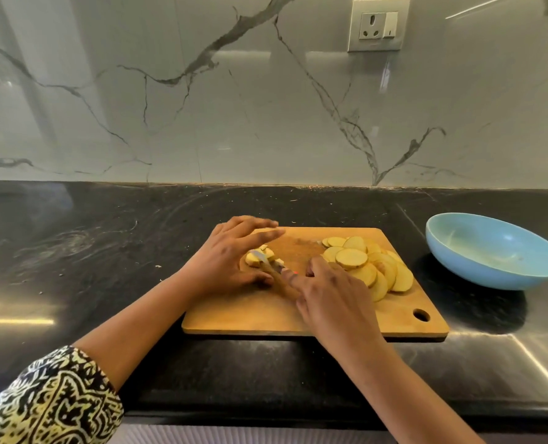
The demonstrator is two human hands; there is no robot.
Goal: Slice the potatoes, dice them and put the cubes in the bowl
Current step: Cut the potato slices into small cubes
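My left hand [231,254] arches open-fingered over the potato pieces [254,259] while my right hand [327,293] grips the knife [271,269]; I'd dice evenly, blade clear of that hand.

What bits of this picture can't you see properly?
1. Head view: the wooden-handled knife is blurred, and the right hand hides its handle end.
2. Head view: the left hand partly covers the small cut yellow potato pieces, so they cannot be counted.
3. Head view: the black-and-yellow patterned sleeve is cut off by the bottom-left edge.
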